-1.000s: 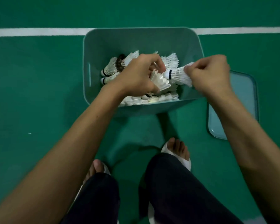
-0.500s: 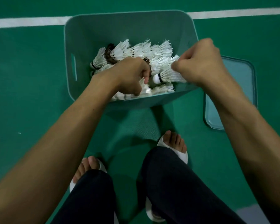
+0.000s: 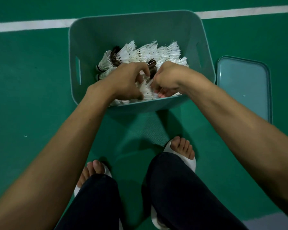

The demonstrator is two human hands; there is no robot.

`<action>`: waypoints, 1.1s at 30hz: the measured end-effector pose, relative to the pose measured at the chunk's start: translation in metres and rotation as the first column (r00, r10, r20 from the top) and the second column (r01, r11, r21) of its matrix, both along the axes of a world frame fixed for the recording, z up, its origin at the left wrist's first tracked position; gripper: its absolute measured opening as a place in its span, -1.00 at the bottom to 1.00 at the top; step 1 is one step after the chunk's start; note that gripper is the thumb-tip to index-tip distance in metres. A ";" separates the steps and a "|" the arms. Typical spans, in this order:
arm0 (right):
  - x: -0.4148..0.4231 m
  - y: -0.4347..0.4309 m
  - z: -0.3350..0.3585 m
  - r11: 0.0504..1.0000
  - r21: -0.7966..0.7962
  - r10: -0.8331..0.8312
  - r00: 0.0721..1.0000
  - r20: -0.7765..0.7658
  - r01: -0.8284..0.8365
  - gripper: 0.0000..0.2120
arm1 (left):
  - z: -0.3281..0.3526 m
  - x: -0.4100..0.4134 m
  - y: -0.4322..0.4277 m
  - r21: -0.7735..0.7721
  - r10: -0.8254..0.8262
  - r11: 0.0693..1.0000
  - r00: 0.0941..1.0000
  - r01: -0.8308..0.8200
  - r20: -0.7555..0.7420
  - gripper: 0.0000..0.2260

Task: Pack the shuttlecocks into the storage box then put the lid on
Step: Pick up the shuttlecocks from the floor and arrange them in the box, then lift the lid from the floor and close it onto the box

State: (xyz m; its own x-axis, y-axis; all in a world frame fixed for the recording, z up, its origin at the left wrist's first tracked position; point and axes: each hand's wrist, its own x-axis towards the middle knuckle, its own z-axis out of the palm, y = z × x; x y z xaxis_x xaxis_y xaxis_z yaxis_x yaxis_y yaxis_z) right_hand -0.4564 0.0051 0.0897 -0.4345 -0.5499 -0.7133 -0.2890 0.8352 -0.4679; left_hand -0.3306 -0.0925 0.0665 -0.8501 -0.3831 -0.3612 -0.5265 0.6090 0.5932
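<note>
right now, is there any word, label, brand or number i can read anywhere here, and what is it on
No readable text in this view.
storage box: plain walls, no label shows.
lid: plain, nothing printed shows.
shuttlecocks: dark bands near the corks, any lettering too small to read; the left hand and right hand cover part of the pile.
white line on the floor: a court marking, not text.

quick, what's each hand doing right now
Left hand: grip closed on a white shuttlecock in the storage box.
Right hand: fingers curled beside it, hold cannot be told.
</note>
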 end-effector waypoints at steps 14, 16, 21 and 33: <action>-0.036 0.027 0.038 0.987 -0.162 -0.024 0.966 -0.259 -0.019 -0.82 | 0.015 -0.007 0.017 -0.157 0.076 0.983 0.988 -0.098 -0.137 -0.75; -0.053 0.052 0.055 0.916 -0.386 -0.232 0.931 -0.281 0.112 -0.82 | 0.023 -0.022 0.028 -0.186 0.106 0.970 0.959 -0.158 -0.262 -0.81; -0.090 0.142 0.082 0.635 -0.672 -0.643 0.742 -0.188 0.380 -0.83 | 0.052 -0.077 0.090 -0.274 -0.054 0.955 0.844 -0.113 -0.534 -0.85; -0.129 0.313 -0.098 0.567 -0.079 -0.718 0.446 -0.534 0.820 -0.48 | -0.054 -0.137 0.213 -0.187 -0.385 0.907 0.923 0.376 -0.008 -0.54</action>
